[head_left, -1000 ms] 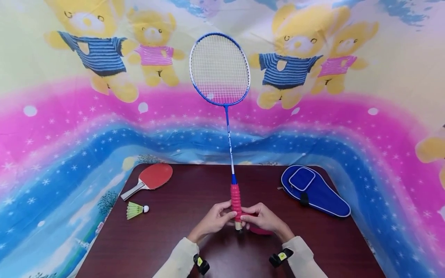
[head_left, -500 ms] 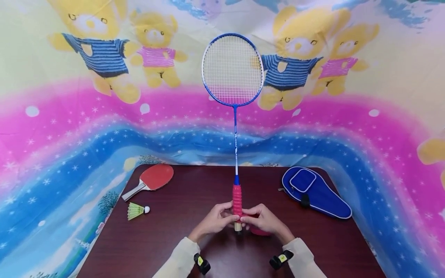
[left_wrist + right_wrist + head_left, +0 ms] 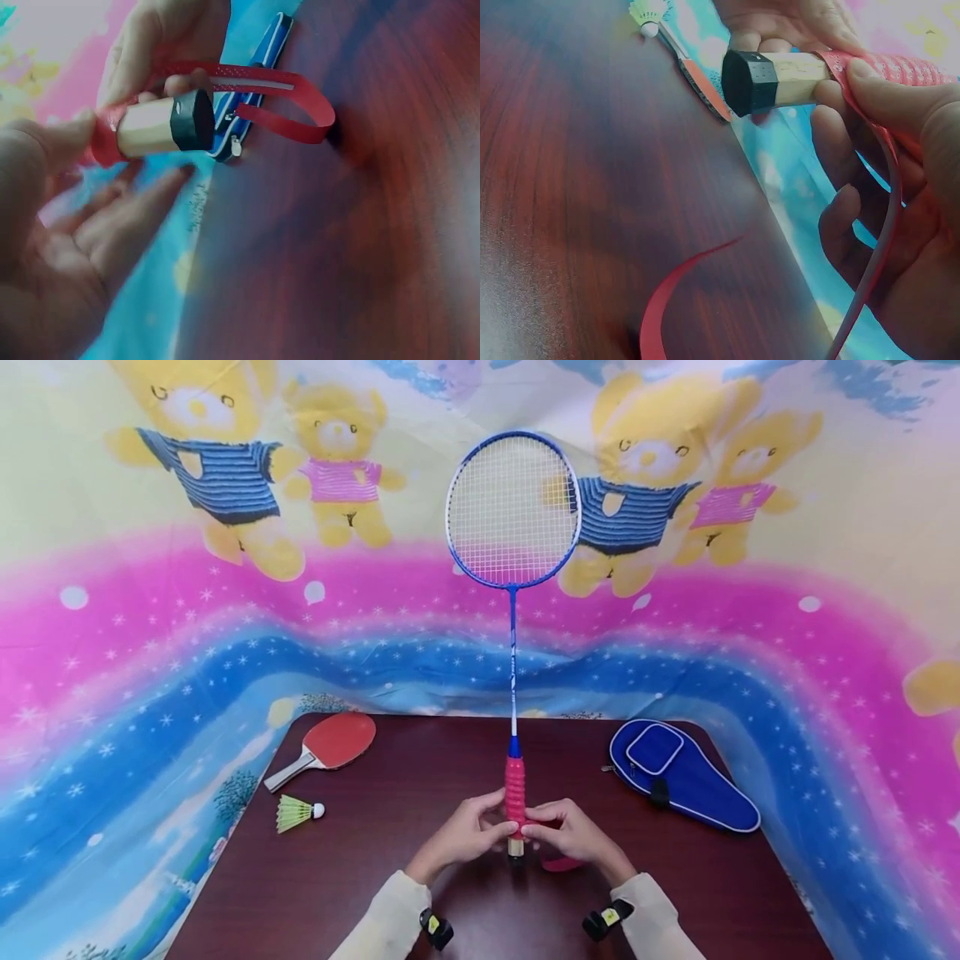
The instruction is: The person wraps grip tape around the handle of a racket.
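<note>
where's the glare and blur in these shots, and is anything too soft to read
Head view: mostly crisp and even, with a pale sheen on the table near the bottom edge; lettering on the badminton racket is too small to read. Left wrist view: hazy, the left hand soft. Right wrist view: the shuttlecock looks soft, with speckled glare lower left.

On the tabletop (image 3: 300,893), a paddle (image 3: 339,742) lies left, shuttlecock (image 3: 297,812) before it, case (image 3: 705,789) right; racket (image 3: 513,668) between, loose tape (image 3: 561,865) seemingly beside its butt.
</note>
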A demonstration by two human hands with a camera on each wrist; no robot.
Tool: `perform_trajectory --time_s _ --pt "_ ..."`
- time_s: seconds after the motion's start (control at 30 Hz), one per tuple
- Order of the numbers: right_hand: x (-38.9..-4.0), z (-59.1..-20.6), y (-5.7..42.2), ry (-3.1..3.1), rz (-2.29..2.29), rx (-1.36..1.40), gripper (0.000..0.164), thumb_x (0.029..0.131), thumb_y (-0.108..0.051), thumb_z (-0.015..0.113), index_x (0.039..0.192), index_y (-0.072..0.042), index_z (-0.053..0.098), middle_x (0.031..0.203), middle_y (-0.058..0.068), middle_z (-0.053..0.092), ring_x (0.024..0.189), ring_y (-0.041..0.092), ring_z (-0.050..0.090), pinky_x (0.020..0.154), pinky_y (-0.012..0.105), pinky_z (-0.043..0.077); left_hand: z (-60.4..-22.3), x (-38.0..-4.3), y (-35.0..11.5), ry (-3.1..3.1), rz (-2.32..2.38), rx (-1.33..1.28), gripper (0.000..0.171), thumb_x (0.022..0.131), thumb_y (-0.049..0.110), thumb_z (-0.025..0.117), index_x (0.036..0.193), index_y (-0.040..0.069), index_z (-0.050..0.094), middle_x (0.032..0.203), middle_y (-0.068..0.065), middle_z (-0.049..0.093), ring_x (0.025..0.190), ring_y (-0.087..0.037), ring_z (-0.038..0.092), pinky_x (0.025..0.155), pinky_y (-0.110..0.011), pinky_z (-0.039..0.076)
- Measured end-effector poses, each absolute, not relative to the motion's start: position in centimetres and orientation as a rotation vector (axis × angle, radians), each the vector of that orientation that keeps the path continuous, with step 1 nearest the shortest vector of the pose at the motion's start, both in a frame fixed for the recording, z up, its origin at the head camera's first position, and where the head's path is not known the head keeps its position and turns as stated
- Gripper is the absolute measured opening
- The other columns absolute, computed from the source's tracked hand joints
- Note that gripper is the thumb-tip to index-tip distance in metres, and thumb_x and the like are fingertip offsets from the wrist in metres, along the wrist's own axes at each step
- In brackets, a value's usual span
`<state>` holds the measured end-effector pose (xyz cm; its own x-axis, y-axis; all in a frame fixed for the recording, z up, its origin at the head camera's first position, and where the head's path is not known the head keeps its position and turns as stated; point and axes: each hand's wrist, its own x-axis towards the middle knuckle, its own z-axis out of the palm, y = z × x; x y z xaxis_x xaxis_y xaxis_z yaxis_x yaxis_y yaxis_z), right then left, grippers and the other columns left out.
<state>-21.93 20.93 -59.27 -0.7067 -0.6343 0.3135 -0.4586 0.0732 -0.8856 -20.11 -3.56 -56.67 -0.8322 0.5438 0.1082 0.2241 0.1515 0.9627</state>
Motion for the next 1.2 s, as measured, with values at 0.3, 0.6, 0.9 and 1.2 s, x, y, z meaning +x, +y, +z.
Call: perform_trajectory --time_s 0.3,0.6,0.9,1.2 --pt "-21.5 -59.5 20.0 2.413 -1.757 -1.199 0.03 0.095 -0.001 0.07 0.124 0.007 0.07 0.101 0.021 0.078 0.066 0.016 0.074 0.061 0.029 0.063 -55.4 -19.4 -1.9 2.587 1.67 0.613 0.038 0.093 0.035 0.077 0.126 0.018 0.072 0.088 -0.002 0.08 0.072 -0.012 0.074 0.061 -0.022 0.059" --pt "-21.1 -59.4 20.1 2.298 -1.799 -1.118 0.032 0.093 -0.002 0.073 0.124 0.006 0.069 0.107 0.025 0.076 0.08 0.006 0.073 0.06 0.036 0.064 -55.8 -19.3 -1.7 2.536 1.686 0.609 0.026 0.096 0.03 0.075 0.117 0.015 0.075 0.102 -0.004 0.08 0.081 -0.011 0.075 0.068 -0.019 0.059" --pt "-21.2 -59.3 20.8 2.186 -1.672 -1.047 0.03 0.096 -0.012 0.073 0.123 0.0 0.073 0.102 0.019 0.079 0.065 0.035 0.073 0.061 0.044 0.064 -56.9 -19.9 -2.7 2.188 1.724 0.769 0.03 0.102 0.016 0.066 0.127 0.001 0.067 0.112 -0.02 0.076 0.092 -0.017 0.077 0.081 -0.043 0.065" --pt "-21.0 -59.6 19.7 2.216 -1.726 -1.087 0.023 0.096 -0.009 0.072 0.117 -0.002 0.076 0.088 0.018 0.078 0.053 0.01 0.067 0.048 0.035 0.059 -56.6 -20.5 -3.7 1.994 1.713 0.838 0.037 0.106 0.009 0.056 0.14 -0.004 0.054 0.123 -0.029 0.07 0.101 -0.013 0.074 0.092 -0.055 0.06"
